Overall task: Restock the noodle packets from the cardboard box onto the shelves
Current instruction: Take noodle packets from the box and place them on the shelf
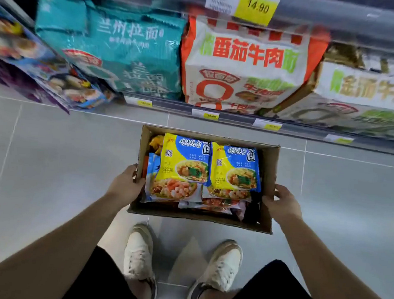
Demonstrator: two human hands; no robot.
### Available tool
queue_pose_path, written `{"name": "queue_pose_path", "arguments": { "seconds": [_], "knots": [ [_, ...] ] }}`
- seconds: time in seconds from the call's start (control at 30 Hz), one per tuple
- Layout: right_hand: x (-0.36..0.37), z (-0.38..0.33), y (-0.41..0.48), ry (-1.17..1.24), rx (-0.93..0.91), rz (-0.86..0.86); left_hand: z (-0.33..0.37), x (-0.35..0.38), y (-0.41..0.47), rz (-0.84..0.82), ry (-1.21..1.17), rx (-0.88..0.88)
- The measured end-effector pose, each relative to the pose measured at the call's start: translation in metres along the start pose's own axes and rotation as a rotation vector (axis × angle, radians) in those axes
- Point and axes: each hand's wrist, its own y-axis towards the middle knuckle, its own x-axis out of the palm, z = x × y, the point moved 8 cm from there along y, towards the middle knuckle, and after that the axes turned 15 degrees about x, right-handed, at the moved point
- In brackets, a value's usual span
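An open cardboard box point(271, 169) is held low over the grey floor in front of the shelves. My left hand point(125, 183) grips its left wall and my right hand point(281, 204) grips its right wall. Inside lie several noodle packets: two yellow-and-blue packets point(234, 168) on top, side by side, and more blue, orange and red packets point(171, 191) under them. The lower shelf point(229, 115) in front holds large multipacks.
A teal multipack point(128, 49), an orange-and-white multipack point(245, 65) and a gold-and-white multipack point(365, 96) stand on the shelf. Blue and purple packs point(40, 66) jut out at the left. Yellow price tags line the shelf edges. My white shoes point(139, 253) stand just behind the box.
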Motion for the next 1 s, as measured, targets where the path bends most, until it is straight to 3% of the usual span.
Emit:
{"name": "queue_pose_path", "arguments": {
  "seconds": [0.23,0.53,0.8,1.0],
  "knots": [
    [0.017,0.010,0.015,-0.018,0.103,-0.046,0.008,-0.002,0.000,0.034,0.070,-0.031],
    [-0.018,0.017,-0.026,-0.011,0.033,-0.049,0.027,-0.034,-0.045,0.012,0.060,0.007],
    [-0.093,0.036,-0.132,0.055,0.015,-0.050,0.075,-0.100,-0.146,0.027,-0.005,-0.003],
    [-0.200,0.040,-0.244,0.164,-0.057,0.003,0.162,-0.184,-0.234,-0.005,0.025,0.096]
  ]
}}
